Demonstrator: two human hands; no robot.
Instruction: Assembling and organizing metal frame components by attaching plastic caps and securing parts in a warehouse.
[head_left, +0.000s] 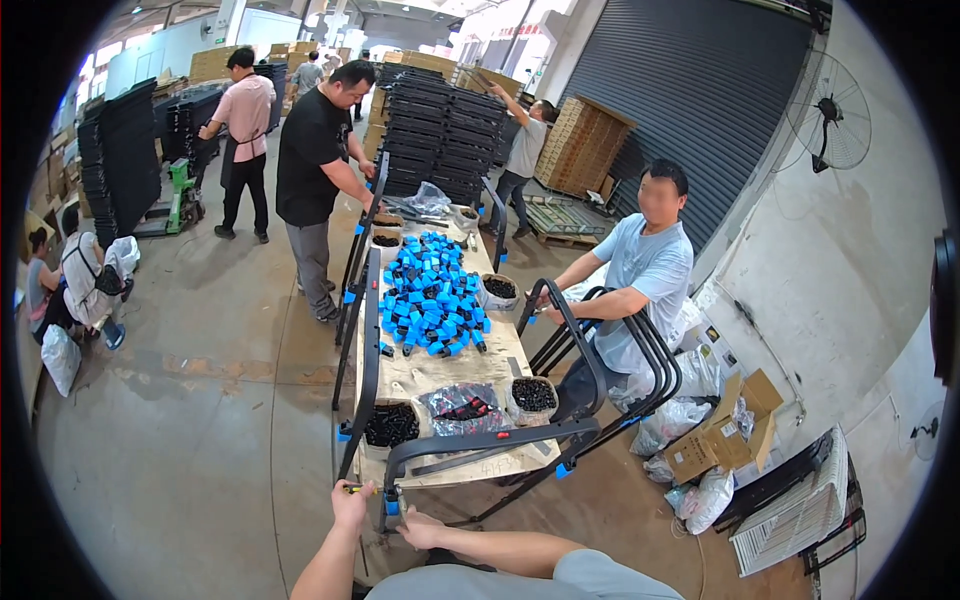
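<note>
Left hand (350,502) is closed around a small yellow-tipped tool (358,488), tip at the near leg of the black tube frame (480,440). Right hand (418,528) lies low beside the blue end cap (391,505) on that leg; whether it grips, I can't tell. The frame lies across the near edge of the plywood counter (440,372). Judgement: stiff painted steel tube, moderately heavy, slick finish; take it on the straight crossbar, not the capped ends. Beyond: pile of blue caps (432,295), tubs of black fittings (533,395).

Blue caps (432,295); black frame (480,442); pale wood table (440,372); grey shutter (690,90).
</note>
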